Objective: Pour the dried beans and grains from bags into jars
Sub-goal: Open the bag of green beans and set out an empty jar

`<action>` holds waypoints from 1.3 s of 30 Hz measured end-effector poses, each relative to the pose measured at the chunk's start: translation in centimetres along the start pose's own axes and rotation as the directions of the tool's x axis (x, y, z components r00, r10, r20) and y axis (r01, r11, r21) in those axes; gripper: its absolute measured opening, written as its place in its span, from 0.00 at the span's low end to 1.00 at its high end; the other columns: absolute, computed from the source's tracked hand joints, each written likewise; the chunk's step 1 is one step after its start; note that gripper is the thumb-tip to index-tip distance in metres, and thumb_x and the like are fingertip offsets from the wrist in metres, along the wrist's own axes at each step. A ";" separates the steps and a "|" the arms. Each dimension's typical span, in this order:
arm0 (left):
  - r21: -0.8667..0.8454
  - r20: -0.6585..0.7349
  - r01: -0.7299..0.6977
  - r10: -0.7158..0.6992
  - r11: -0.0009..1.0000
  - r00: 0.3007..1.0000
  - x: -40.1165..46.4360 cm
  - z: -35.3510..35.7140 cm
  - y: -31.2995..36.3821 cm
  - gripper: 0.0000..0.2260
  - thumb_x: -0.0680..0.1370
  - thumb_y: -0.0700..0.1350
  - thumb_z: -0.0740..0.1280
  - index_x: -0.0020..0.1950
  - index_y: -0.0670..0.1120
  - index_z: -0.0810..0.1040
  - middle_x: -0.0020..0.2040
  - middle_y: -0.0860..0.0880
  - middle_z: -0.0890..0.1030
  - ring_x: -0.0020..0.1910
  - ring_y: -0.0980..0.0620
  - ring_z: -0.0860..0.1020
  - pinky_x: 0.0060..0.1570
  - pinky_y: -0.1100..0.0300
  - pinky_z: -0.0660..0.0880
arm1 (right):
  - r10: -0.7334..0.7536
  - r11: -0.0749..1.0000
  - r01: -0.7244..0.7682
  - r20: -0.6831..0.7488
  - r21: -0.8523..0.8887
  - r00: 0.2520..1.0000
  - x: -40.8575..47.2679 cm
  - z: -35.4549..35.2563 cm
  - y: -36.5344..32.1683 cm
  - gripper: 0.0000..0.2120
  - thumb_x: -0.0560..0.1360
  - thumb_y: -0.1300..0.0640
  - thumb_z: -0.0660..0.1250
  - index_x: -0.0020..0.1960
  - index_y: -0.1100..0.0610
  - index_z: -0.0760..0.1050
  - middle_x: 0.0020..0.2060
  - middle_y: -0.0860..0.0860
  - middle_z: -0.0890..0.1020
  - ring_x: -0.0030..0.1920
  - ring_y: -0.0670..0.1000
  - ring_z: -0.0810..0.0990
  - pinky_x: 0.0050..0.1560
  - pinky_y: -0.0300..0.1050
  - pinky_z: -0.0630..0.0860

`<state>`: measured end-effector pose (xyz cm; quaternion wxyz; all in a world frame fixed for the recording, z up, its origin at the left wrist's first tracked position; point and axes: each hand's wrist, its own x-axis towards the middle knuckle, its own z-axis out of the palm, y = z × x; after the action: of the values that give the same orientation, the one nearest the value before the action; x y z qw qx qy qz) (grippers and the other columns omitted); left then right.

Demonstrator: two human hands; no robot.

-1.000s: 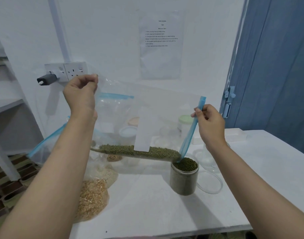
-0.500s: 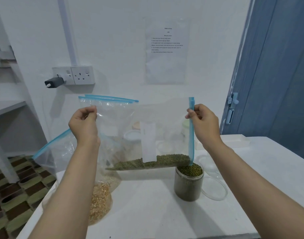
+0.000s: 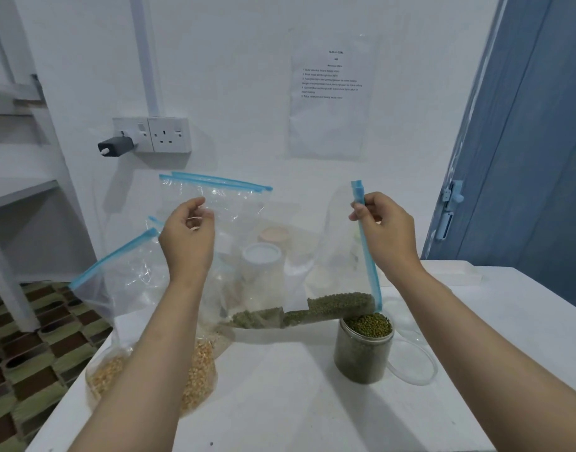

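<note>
Holding the bag of green beans (image 3: 312, 308) above the jar (image 3: 363, 350), I see left hand (image 3: 187, 238) and right hand (image 3: 386, 231) pinching it; jar brimful, beans remain, corn bag (image 3: 149, 370) left of jar unpoured.

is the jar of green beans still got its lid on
No, the jar stands open on the table, green beans heaped at its mouth, and a clear lid lies beside it.
</note>
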<state>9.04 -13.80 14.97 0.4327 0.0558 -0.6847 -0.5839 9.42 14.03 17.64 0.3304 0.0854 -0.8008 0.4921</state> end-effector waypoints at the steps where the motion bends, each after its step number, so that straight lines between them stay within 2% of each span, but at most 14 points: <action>1: 0.083 0.011 -0.035 0.034 0.996 0.999 -0.3 0.1 -0.1 0.09 0.78 0.42 0.67 0.57 0.47 0.82 0.50 0.51 0.79 0.42 0.57 0.76 0.44 0.76 0.70 | -0.007 1.000 0.007 0.009 -0.005 1.000 0.0 0.1 -0.1 0.06 0.81 0.55 0.64 0.51 0.54 0.79 0.39 0.43 0.84 0.44 0.43 0.80 0.46 0.38 0.74; 3: 0.209 0.049 -0.085 0.077 0.974 0.996 -0.8 0.2 -0.3 0.09 0.78 0.44 0.67 0.57 0.46 0.82 0.50 0.48 0.79 0.43 0.53 0.76 0.44 0.71 0.68 | -0.025 1.000 0.025 0.012 -0.011 1.000 0.1 0.3 -0.2 0.06 0.81 0.56 0.64 0.51 0.54 0.79 0.39 0.43 0.83 0.44 0.42 0.79 0.42 0.32 0.71; 6: 0.266 0.083 -0.105 0.086 0.958 0.993 -1.5 0.3 -1.0 0.07 0.78 0.46 0.68 0.54 0.45 0.81 0.49 0.46 0.78 0.46 0.49 0.76 0.46 0.63 0.69 | -0.037 0.999 0.037 0.014 -0.008 0.999 0.0 0.5 -0.3 0.06 0.81 0.57 0.64 0.51 0.54 0.79 0.39 0.43 0.83 0.43 0.41 0.78 0.39 0.30 0.69; 8: 0.316 0.108 -0.121 0.091 0.941 0.990 -2.0 0.5 -1.5 0.06 0.79 0.47 0.67 0.52 0.46 0.80 0.50 0.46 0.76 0.53 0.46 0.75 0.50 0.58 0.70 | -0.038 0.999 0.038 0.006 -0.002 0.999 -0.1 0.5 -0.2 0.06 0.81 0.57 0.64 0.51 0.54 0.79 0.39 0.43 0.83 0.42 0.38 0.79 0.39 0.28 0.70; 10: 0.415 0.112 -0.093 0.050 0.905 0.992 -2.4 0.8 -1.8 0.06 0.80 0.49 0.66 0.50 0.47 0.80 0.56 0.45 0.72 0.59 0.44 0.70 0.53 0.54 0.70 | -0.034 0.999 0.034 0.003 0.010 0.999 -0.2 0.6 0.0 0.05 0.81 0.56 0.64 0.51 0.53 0.79 0.39 0.43 0.83 0.43 0.40 0.79 0.41 0.31 0.71; 13: 0.539 0.130 -0.083 0.014 0.838 0.991 -2.9 1.3 -1.8 0.06 0.79 0.49 0.66 0.49 0.49 0.81 0.61 0.45 0.70 0.63 0.43 0.66 0.58 0.48 0.69 | -0.026 1.000 0.025 0.039 0.017 0.999 -0.7 1.2 0.3 0.05 0.80 0.57 0.65 0.51 0.53 0.80 0.39 0.44 0.84 0.44 0.43 0.80 0.44 0.35 0.73; 16: 0.455 0.253 -0.167 0.053 0.875 0.966 -3.8 2.3 -1.4 0.05 0.79 0.48 0.67 0.50 0.48 0.82 0.59 0.47 0.72 0.63 0.44 0.67 0.60 0.50 0.67 | -0.012 0.999 0.011 0.034 0.034 0.999 -0.9 1.6 0.6 0.06 0.80 0.57 0.64 0.51 0.53 0.80 0.39 0.44 0.84 0.43 0.43 0.80 0.40 0.31 0.71; 20: 0.281 0.399 -0.265 0.139 0.922 0.907 -5.3 4.2 0.0 0.08 0.81 0.50 0.65 0.53 0.48 0.80 0.56 0.50 0.74 0.62 0.48 0.69 0.60 0.56 0.66 | -0.021 0.999 0.019 0.055 0.035 0.998 -0.9 1.8 0.5 0.05 0.81 0.57 0.64 0.50 0.52 0.80 0.39 0.44 0.84 0.43 0.43 0.79 0.41 0.35 0.72; 26: 0.175 0.566 -0.344 0.192 0.922 0.802 -5.9 7.0 1.8 0.22 0.81 0.57 0.62 0.73 0.50 0.68 0.70 0.52 0.70 0.71 0.52 0.63 0.68 0.53 0.61 | -0.042 0.999 0.040 0.140 0.018 0.989 -0.5 1.7 0.3 0.05 0.80 0.55 0.65 0.51 0.52 0.81 0.39 0.45 0.84 0.47 0.46 0.81 0.49 0.43 0.74; 28: 0.152 0.594 -0.333 0.183 0.931 0.783 -5.8 7.8 2.3 0.23 0.81 0.58 0.62 0.74 0.52 0.66 0.68 0.56 0.73 0.70 0.53 0.65 0.69 0.52 0.60 | -0.058 0.998 0.054 0.174 0.025 0.983 -0.5 1.6 0.2 0.06 0.80 0.55 0.65 0.51 0.52 0.81 0.40 0.45 0.85 0.47 0.47 0.81 0.51 0.46 0.75; 30: 0.103 0.587 -0.303 0.188 0.948 0.787 -5.6 8.4 2.6 0.17 0.81 0.56 0.63 0.68 0.52 0.73 0.57 0.60 0.78 0.63 0.55 0.72 0.69 0.47 0.64 | -0.068 0.998 0.063 0.201 0.030 0.977 -0.4 1.5 0.2 0.05 0.80 0.55 0.65 0.51 0.52 0.81 0.40 0.46 0.85 0.47 0.46 0.82 0.52 0.47 0.75; 33: 0.018 0.530 -0.303 0.248 0.953 0.811 -5.6 8.6 2.6 0.08 0.78 0.55 0.65 0.49 0.52 0.78 0.43 0.60 0.79 0.48 0.60 0.76 0.58 0.43 0.72 | -0.082 0.997 0.077 0.239 0.033 0.967 -0.4 1.2 0.3 0.06 0.80 0.54 0.66 0.51 0.53 0.81 0.40 0.46 0.85 0.46 0.42 0.81 0.50 0.43 0.74; 35: -0.017 0.506 -0.297 0.264 0.955 0.821 -5.8 8.7 2.5 0.07 0.77 0.55 0.64 0.45 0.53 0.77 0.41 0.58 0.79 0.45 0.59 0.76 0.55 0.43 0.73 | -0.090 0.996 0.086 0.264 0.028 0.960 -0.4 1.0 0.4 0.06 0.80 0.54 0.65 0.51 0.53 0.81 0.41 0.45 0.85 0.45 0.41 0.80 0.48 0.39 0.73; 39: -0.034 0.469 -0.296 0.276 0.955 0.839 -6.1 8.8 2.2 0.07 0.77 0.54 0.65 0.44 0.53 0.77 0.40 0.58 0.78 0.43 0.59 0.75 0.54 0.43 0.73 | -0.054 0.998 0.065 0.337 -0.020 0.940 -0.8 0.5 1.3 0.06 0.80 0.52 0.65 0.55 0.50 0.79 0.45 0.42 0.84 0.47 0.42 0.79 0.48 0.36 0.73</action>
<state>7.94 -2.97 14.08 0.3354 -0.1810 -0.7809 -0.4950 9.24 14.13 16.00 0.2050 0.1872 -0.8500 0.4477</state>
